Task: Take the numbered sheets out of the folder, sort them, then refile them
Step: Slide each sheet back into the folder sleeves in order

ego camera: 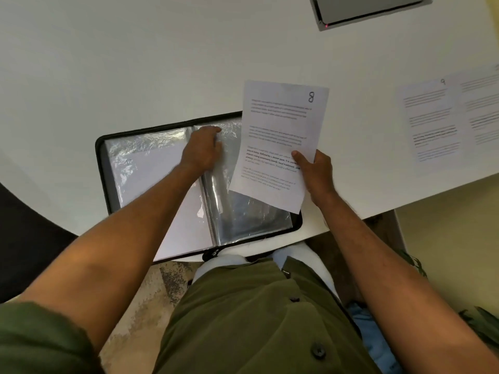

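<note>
White tabletop (135, 63) carries everything here: one folder, three printed sheets in sight outside it, and one grey device (370, 9) at the far edge showing a small red light.

One black-edged folder (108, 168) lies open at the near edge of the table, its clear plastic sleeves (243, 211) fanned across both halves. On the left half a sleeve holds a white sheet (162, 184) showing no writing on its visible face; the sleeves on the right half look transparent and crinkled, and what they hold cannot be made out.

Two sheets lie flat side by side at the right of the table, well apart from the folder. One, the sheet marked 9 (432, 122), has that handwritten digit at its top; its neighbour (483, 103) is cut by the frame edge (no number can be read on it).

Held above the folder's right half is the sheet marked 8 (280, 136), its printed paragraphs too blurred to read. The right hand (314, 171) pinches its lower right edge, thumb on top. The left hand (202, 149) rests on the sleeves near the spine, fingers curled at a sleeve's edge.
</note>
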Tool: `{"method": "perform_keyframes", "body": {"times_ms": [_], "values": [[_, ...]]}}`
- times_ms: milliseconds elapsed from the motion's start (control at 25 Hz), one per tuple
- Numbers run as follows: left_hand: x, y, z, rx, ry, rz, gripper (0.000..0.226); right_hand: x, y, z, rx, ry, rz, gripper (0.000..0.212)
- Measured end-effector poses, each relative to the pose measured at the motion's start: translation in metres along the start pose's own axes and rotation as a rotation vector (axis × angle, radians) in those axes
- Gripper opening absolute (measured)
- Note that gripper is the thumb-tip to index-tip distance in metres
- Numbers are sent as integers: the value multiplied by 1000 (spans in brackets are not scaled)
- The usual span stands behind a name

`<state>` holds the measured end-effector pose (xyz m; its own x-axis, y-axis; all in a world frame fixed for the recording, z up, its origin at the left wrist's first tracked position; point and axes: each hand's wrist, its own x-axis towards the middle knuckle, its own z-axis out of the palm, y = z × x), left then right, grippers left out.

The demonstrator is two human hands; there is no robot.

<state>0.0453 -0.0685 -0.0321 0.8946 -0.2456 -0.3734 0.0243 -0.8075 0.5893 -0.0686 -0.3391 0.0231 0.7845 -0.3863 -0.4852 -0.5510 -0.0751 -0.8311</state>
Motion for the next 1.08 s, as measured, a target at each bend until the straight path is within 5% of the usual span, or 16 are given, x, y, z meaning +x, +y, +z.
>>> {"method": "perform_keyframes", "body": {"times_ms": [280, 520, 800, 1080], "values": [[8, 2, 33, 484, -5, 17, 67, 36, -12, -8, -8, 70, 2, 35], [5, -3, 32, 474, 137, 98, 23, 72, -43, 7, 119, 86, -12, 33], [21, -12, 15, 429, 74, 245, 13, 120, -67, 32, 525, 191, 153, 24], [34, -8, -2, 374, -62, 368, 13, 143, -61, 51, 689, 156, 378, 43]]}}
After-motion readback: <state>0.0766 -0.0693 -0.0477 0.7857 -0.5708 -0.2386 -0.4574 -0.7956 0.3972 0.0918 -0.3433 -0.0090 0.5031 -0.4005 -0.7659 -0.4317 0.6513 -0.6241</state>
